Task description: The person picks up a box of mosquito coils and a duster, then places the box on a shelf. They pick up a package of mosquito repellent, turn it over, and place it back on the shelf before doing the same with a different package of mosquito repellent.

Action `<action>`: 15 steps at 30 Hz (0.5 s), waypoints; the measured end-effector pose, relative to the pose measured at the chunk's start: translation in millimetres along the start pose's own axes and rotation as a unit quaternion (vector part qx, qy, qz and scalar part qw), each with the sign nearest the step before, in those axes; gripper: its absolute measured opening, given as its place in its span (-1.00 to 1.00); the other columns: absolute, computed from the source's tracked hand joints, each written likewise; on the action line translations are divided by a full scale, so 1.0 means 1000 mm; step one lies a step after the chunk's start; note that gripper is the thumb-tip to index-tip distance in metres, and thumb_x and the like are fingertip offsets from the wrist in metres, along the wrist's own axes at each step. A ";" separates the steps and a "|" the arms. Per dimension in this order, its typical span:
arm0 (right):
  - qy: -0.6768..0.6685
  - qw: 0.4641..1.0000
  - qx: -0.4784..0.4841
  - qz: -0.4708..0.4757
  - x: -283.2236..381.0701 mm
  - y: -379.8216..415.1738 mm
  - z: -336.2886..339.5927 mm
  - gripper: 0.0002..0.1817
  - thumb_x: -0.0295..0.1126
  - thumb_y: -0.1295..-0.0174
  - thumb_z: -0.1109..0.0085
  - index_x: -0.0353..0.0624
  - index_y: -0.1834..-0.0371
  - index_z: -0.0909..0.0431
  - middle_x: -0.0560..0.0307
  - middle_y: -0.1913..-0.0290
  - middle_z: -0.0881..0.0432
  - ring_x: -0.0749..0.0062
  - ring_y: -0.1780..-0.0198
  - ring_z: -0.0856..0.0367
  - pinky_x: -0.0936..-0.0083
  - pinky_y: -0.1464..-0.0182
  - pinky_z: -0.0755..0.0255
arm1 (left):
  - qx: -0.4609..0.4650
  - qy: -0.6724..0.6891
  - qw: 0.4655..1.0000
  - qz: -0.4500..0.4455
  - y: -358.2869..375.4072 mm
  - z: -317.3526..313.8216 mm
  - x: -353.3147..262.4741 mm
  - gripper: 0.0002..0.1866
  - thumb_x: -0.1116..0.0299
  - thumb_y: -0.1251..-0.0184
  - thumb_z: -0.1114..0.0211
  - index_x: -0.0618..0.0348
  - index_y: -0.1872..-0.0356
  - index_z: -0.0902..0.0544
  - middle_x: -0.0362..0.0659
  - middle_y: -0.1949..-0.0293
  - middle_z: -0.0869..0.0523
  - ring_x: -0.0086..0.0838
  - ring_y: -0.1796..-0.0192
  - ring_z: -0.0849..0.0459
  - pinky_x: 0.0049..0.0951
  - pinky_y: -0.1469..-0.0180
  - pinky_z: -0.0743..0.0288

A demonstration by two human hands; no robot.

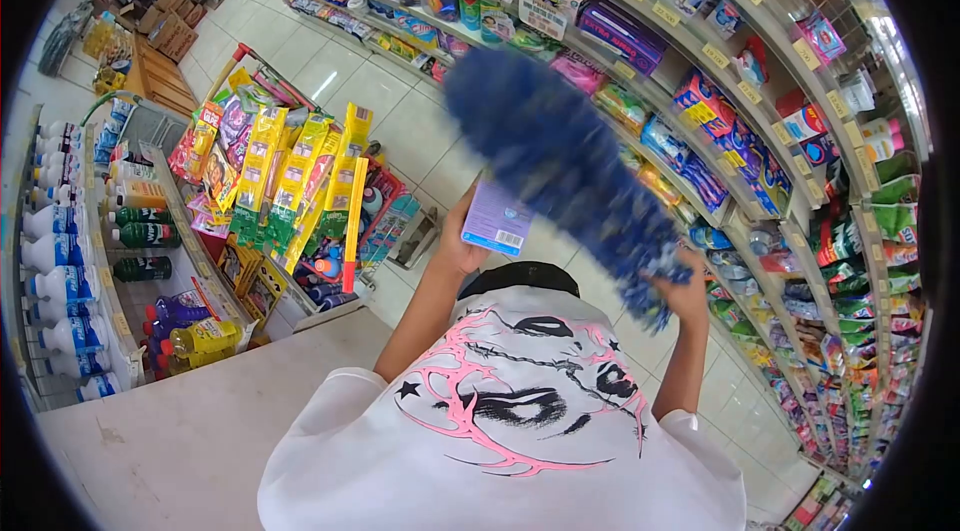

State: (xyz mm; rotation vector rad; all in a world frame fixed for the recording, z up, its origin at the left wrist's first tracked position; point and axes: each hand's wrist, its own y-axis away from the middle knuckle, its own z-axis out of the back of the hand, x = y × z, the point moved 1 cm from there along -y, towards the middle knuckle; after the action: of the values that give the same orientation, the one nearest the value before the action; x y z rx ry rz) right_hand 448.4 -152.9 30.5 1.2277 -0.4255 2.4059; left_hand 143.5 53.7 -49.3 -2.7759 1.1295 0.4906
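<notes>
My left hand (462, 239) is closed around a small purple box (497, 221) with a white barcode label facing up. A fluffy blue duster (555, 136) is in my right hand (686, 283), gripped near its lower end, where the fibres look paler. The duster slants up and to the left, its thick head blurred by motion. It passes just above the purple box in this view and overlaps part of the shelf behind. My fingers are partly hidden, the right ones by the fibres.
Curved store shelves (700, 61) with price tags and packets run along the top and right. At left stand a rack of yellow and green packets (300, 181), white bottles (62, 281) on a shelf, and a pale counter (200, 391). Tiled floor (400, 101) lies between.
</notes>
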 end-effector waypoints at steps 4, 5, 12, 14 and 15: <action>0.093 0.976 0.188 0.050 0.034 0.005 -0.004 -0.35 -0.33 0.35 -0.65 -0.23 0.08 -0.59 -0.04 0.06 -0.63 0.13 0.00 -0.54 0.34 -0.12 -0.40 | -0.079 0.015 0.997 0.003 0.002 -0.024 0.008 -0.49 0.16 -0.43 -0.05 0.24 -0.28 -0.40 -0.01 -0.20 -0.55 -0.19 -0.16 -0.59 -0.18 -0.21 -0.47; 0.089 0.982 0.166 0.015 0.030 0.003 -0.007 -0.35 -0.32 0.33 -0.64 -0.23 0.07 -0.59 -0.05 0.05 -0.63 0.13 0.00 -0.54 0.33 -0.12 -0.39 | -0.076 0.022 0.997 0.009 0.002 -0.022 0.008 -0.49 0.15 -0.43 -0.05 0.24 -0.29 -0.40 -0.01 -0.21 -0.55 -0.18 -0.17 -0.58 -0.16 -0.22 -0.47; 0.049 0.994 -0.029 -0.090 0.008 -0.043 -0.008 -0.45 -0.28 0.10 -0.53 -0.43 0.09 -0.59 -0.22 0.10 -0.67 0.11 0.03 -0.62 0.36 -0.08 -0.42 | -0.070 -0.052 0.993 0.074 0.003 -0.038 0.001 -0.44 0.15 -0.48 0.08 0.18 -0.42 -0.23 -0.06 -0.26 -0.50 -0.29 -0.22 -0.56 -0.27 -0.25 -0.43; 0.215 0.969 -0.057 -0.109 0.006 -0.059 -0.004 -0.38 -0.20 0.02 -0.46 -0.52 0.02 -0.54 -0.30 0.14 -0.68 0.11 0.14 -0.67 0.35 -0.03 -0.45 | 0.030 0.032 0.998 0.046 0.005 -0.034 -0.004 -0.47 0.16 -0.50 0.11 0.19 -0.38 -0.29 -0.08 -0.24 -0.53 -0.29 -0.22 -0.56 -0.27 -0.25 -0.43; 0.180 0.971 -0.054 -0.147 0.010 -0.061 -0.001 -0.30 -0.13 -0.02 -0.43 -0.56 -0.05 -0.49 -0.36 0.16 -0.67 0.07 0.18 -0.69 0.37 -0.02 -0.46 | 0.027 0.034 0.998 0.035 0.005 -0.031 -0.006 -0.47 0.16 -0.50 0.11 0.19 -0.38 -0.29 -0.08 -0.24 -0.53 -0.29 -0.22 -0.56 -0.27 -0.25 -0.43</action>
State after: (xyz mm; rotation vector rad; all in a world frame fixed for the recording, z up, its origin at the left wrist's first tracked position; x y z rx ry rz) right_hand 471.4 -97.3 42.8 0.7255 -0.2393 2.2480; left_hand 144.3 47.7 -17.5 -2.7344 1.2391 0.3694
